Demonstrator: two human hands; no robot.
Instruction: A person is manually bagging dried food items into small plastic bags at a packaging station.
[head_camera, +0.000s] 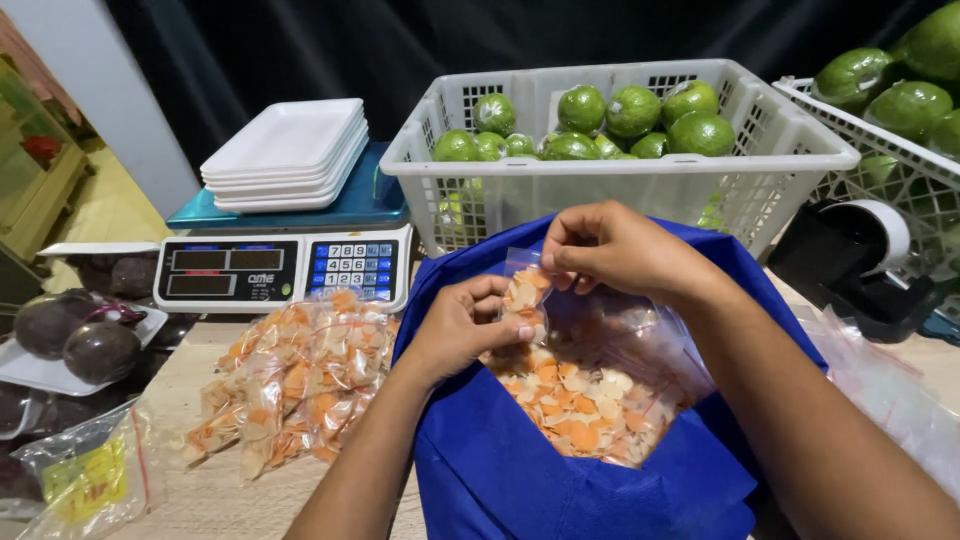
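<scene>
My left hand (462, 325) and right hand (612, 250) both pinch the mouth of a small clear bag (524, 296) of orange-and-cream chips, held above the blue sack (500, 470) holding the loose chips. I judge sealing is in hand; next needs an even press. Four filled bags (300, 380) lie beside the scale (280, 265).

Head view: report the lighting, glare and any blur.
Head view: even, bright light on the left hand, right hand and small clear bag; dark backdrop; glare on the packed bags; the edges bow slightly; the corners are soft.
</scene>
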